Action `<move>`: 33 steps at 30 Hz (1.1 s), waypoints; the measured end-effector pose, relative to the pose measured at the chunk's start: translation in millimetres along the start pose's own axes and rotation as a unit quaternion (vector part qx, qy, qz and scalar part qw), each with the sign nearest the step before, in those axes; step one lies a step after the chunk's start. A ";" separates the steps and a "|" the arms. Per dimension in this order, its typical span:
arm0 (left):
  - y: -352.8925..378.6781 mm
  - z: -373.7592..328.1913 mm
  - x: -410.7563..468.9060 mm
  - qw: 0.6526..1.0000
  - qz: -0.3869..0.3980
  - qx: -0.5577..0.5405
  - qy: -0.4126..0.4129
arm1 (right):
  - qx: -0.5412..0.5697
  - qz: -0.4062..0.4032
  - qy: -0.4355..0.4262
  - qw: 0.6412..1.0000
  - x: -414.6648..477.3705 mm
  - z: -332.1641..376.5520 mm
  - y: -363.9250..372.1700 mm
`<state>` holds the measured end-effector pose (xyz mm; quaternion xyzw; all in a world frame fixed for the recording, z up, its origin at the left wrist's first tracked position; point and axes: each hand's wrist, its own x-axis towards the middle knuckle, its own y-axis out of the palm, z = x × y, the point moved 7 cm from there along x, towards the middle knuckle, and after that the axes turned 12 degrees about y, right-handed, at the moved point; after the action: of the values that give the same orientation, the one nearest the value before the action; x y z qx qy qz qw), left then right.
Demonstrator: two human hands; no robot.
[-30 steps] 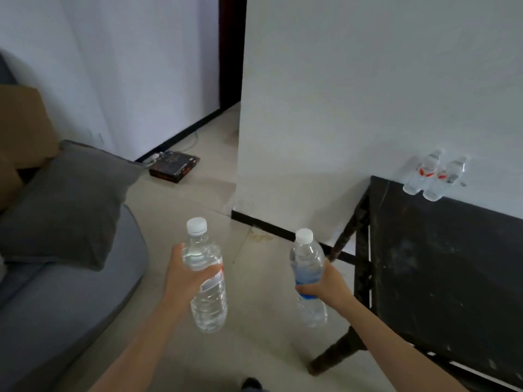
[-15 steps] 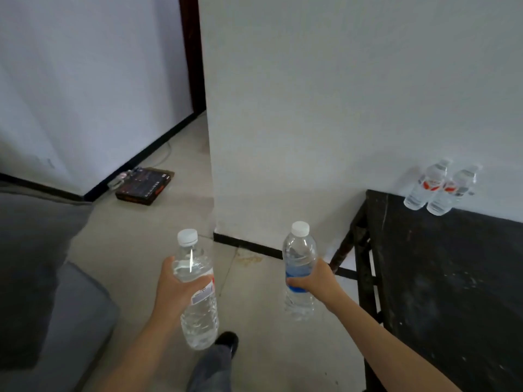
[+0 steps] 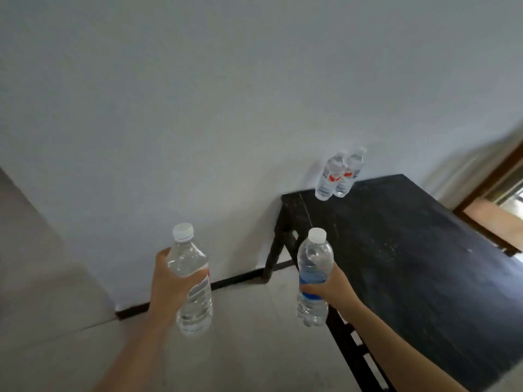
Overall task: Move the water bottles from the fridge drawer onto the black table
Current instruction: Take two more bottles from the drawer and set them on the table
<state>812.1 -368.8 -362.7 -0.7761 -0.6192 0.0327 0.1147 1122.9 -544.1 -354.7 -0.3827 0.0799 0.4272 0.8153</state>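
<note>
My left hand grips a clear water bottle with a white cap and a red-and-white label, held upright over the floor. My right hand grips a second clear bottle with a blue label, upright at the left edge of the black table. Two more water bottles with red labels stand side by side at the table's far corner, against the wall. The fridge drawer is out of view.
A white wall rises behind the table, with a black skirting strip along the pale tiled floor. A wooden door frame shows at the right edge. The table's dark legs and side rail run below my right forearm.
The view has swung right and closer to the table. Both hands still carry their bottles, and the right bottle now reaches the table's left edge. The sofa, cushion and floor device have left the view.
</note>
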 end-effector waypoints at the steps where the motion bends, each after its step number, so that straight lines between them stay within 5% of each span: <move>1: 13.0 7.9 9.9 1.000 0.027 0.006 -0.006 | 0.006 -0.012 0.023 1.000 0.9 -7.9 -7.1; 9: 156.0 13.6 71.1 0.981 0.192 0.010 0.002 | 0.070 -0.130 0.107 0.983 22.6 -52.7 -91.1; 24: 360.0 -125.4 135.0 0.959 0.218 -0.030 0.179 | 0.197 -0.181 0.054 0.962 148.2 -62.5 -236.0; 33: 505.6 -112.4 154.9 0.931 0.335 -0.065 0.129 | 0.272 -0.225 0.129 0.927 193.4 -111.7 -273.6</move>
<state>1351.7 -338.7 -349.8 -0.9418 -0.3035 -0.0719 0.1254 1472.5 -592.1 -368.6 -0.2059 0.2096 0.1412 0.9454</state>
